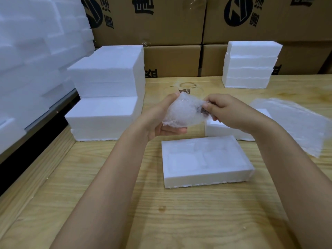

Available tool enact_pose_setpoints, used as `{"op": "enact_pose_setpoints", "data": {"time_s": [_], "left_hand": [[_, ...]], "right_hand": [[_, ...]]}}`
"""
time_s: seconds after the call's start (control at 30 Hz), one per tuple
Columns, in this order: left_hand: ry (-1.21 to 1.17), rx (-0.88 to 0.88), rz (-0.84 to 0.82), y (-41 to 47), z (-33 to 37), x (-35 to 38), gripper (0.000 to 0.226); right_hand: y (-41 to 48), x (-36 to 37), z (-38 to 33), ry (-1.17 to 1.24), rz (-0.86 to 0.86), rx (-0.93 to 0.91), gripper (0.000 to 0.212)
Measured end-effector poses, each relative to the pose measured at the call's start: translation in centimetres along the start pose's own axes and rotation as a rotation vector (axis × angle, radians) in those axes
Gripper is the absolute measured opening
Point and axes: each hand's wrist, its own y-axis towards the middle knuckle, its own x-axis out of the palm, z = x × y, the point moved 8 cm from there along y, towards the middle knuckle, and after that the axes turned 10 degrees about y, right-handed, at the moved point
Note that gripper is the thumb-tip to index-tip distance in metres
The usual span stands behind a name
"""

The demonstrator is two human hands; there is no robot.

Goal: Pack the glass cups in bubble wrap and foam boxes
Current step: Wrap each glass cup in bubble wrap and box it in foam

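The left hand [161, 123] is cradling the wrapped glass cup [181, 112] above the bench's middle while the right hand [231, 112] is pinching its loose wrap end, probably tucking it shut. The open foam box [206, 177] is waiting just beneath.

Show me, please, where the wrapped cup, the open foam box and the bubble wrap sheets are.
wrapped cup [181, 112]: head view, middle of the bundle.
foam box [206, 178]: head view, front wall.
bubble wrap sheets [296, 123]: head view, top sheet.
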Motion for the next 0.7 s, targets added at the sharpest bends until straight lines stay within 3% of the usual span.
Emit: {"op": "enact_pose_setpoints", "data": {"time_s": [0.27,0.4,0.6,0.7], "left_hand": [[0.048,-0.098,-0.010,-0.2,-0.9,0.1,0.061],[0.028,-0.052,-0.062,-0.1,-0.7,0.4,0.050],[0.115,0.167,-0.133,-1.0,1.2,0.4,0.053],[0.251,0.339,-0.122,-1.8,2.6,0.4,0.046]], "right_hand": [[-0.3,0.5,1.3,0.106,-0.053,0.075,0.034],[-0.4,0.5,1.5,0.172,-0.056,0.074,0.026],[-1.0,-0.1,0.7,0.372,-0.075,-0.006,0.009],[-1.2,-0.7,0.1,0.449,-0.090,-0.068,0.019]]}}
